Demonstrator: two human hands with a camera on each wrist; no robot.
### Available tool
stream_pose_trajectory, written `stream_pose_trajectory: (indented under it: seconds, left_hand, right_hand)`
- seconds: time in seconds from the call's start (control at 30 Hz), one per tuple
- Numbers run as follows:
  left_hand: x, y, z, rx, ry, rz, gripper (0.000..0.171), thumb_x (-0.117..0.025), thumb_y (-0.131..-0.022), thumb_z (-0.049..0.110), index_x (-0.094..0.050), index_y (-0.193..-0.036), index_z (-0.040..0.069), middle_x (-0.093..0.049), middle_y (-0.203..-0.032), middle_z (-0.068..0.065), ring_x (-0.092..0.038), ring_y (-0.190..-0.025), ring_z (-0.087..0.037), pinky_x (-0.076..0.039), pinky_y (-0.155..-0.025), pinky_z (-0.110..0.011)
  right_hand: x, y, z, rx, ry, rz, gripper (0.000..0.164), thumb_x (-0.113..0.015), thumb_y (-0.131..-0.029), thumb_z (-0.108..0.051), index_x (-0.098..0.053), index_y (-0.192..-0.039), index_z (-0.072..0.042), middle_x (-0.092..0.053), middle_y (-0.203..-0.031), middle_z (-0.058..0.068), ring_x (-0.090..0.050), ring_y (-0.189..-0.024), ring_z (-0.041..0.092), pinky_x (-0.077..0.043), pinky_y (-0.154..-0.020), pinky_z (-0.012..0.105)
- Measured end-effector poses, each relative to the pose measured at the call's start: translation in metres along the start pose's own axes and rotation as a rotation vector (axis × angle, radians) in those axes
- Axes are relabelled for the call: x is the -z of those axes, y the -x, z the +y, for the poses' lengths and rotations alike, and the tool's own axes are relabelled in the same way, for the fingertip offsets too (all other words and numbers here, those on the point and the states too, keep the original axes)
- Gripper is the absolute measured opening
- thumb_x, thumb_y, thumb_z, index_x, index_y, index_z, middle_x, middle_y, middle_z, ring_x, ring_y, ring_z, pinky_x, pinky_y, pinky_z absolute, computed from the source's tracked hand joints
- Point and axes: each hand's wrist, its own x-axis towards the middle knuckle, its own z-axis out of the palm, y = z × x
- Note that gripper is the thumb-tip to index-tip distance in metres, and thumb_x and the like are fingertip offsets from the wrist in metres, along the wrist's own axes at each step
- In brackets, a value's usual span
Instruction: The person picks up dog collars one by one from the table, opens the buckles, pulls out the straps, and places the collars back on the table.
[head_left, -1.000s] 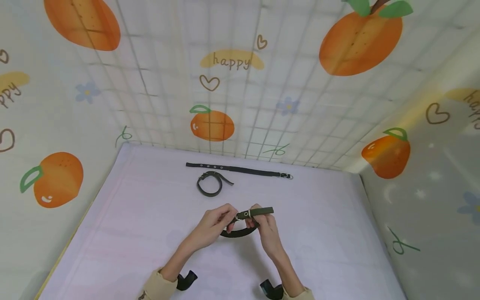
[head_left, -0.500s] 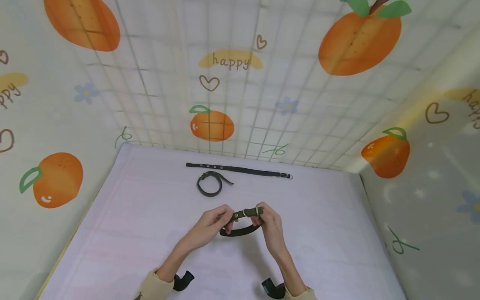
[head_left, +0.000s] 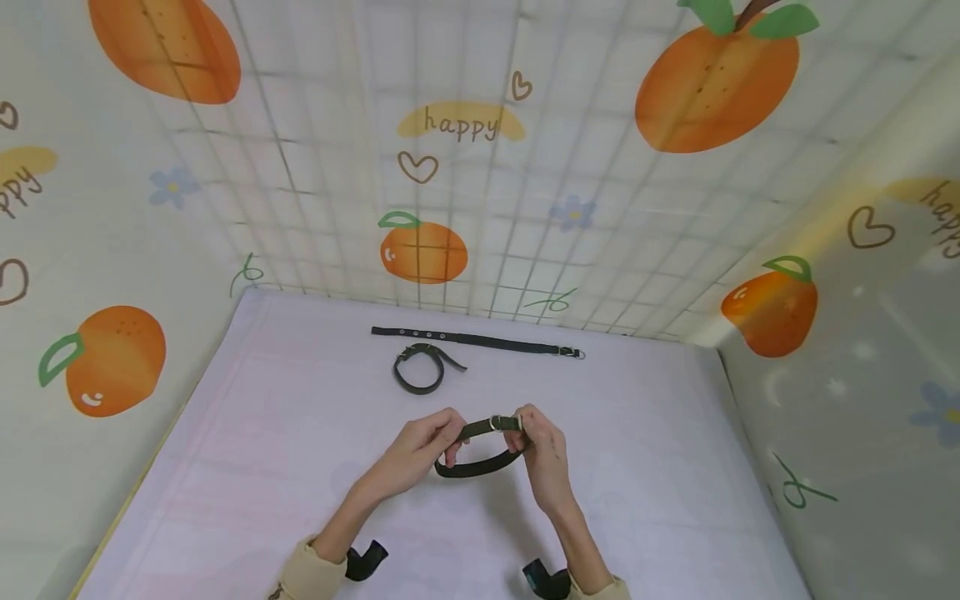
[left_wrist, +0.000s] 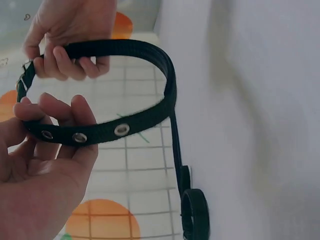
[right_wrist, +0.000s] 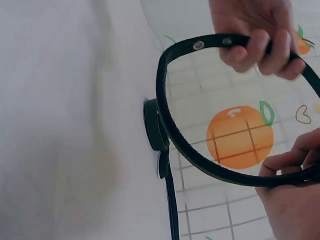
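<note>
Both hands hold a dark green pet collar (head_left: 480, 469), closed into a loop and raised over the table in the head view. My left hand (head_left: 412, 450) pinches its left side, where metal eyelets (left_wrist: 122, 129) show in the left wrist view. At the other side my right hand (head_left: 546, 458) grips the strap beside the metal buckle and ring (head_left: 496, 423); its fingers hide the strap's tip. Seen from the right wrist, the band (right_wrist: 170, 120) curves round from the left fingers to the right ones.
Farther back on the white-covered table (head_left: 637, 467) lies a straight black collar (head_left: 495, 341) with eyelets and a buckle. A second one, buckled into a small coil (head_left: 417, 389), sits just in front of it. A fruit-printed sheet over a wire grid (head_left: 480, 192) rises behind.
The strap end that stuck out right past the right fingers is now covered by them. The right hand has moved slightly right, the left slightly left, and the ring sits farther right.
</note>
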Motion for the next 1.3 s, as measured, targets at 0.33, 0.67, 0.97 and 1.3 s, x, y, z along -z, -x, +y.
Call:
stream_pose_trajectory:
  seconds: [0.33,0.67,0.97,1.3]
  left_hand:
    - [0.014,0.003,-0.02,0.002,0.252,0.082,0.029,-0.041,-0.119,0.027,-0.057,-0.111,0.004,-0.062,-0.086,-0.004,-0.066,-0.077,-0.009,-0.062,-0.079,-0.028]
    - [0.031,0.006,-0.029,0.15,0.516,0.462,0.039,-0.057,-0.114,0.025,-0.053,-0.146,0.002,-0.079,-0.108,0.004,-0.081,-0.087,-0.015,-0.065,-0.096,-0.033]
    - [0.053,0.008,-0.042,0.132,0.744,0.724,0.044,-0.066,-0.108,0.01,-0.048,-0.148,0.01,-0.08,-0.117,-0.004,-0.083,-0.104,-0.02,-0.063,-0.102,-0.039]
    - [0.077,0.009,-0.071,0.264,0.608,0.832,0.037,-0.075,-0.101,0.005,-0.049,-0.128,0.001,-0.076,-0.126,-0.028,-0.083,-0.097,-0.016,-0.065,-0.095,-0.038]
  right_hand:
    - [0.011,-0.007,0.002,-0.072,-0.098,0.119,0.037,-0.039,-0.118,-0.027,-0.04,-0.085,-0.01,-0.036,-0.074,-0.002,-0.036,-0.071,0.014,-0.035,-0.073,0.027]
    - [0.032,-0.013,0.005,-0.197,-0.175,0.326,0.028,-0.054,-0.115,-0.035,-0.061,-0.112,-0.008,-0.051,-0.089,-0.005,-0.049,-0.084,0.01,-0.047,-0.081,0.023]
    - [0.067,-0.015,0.008,-0.323,-0.266,0.576,0.045,-0.054,-0.113,-0.038,-0.05,-0.144,-0.006,-0.064,-0.132,-0.002,-0.067,-0.118,0.009,-0.056,-0.105,0.02]
    - [0.094,-0.014,0.03,-0.394,-0.11,0.588,0.03,-0.052,-0.115,-0.025,-0.034,-0.133,-0.009,-0.078,-0.125,-0.001,-0.079,-0.108,0.006,-0.059,-0.107,0.029]
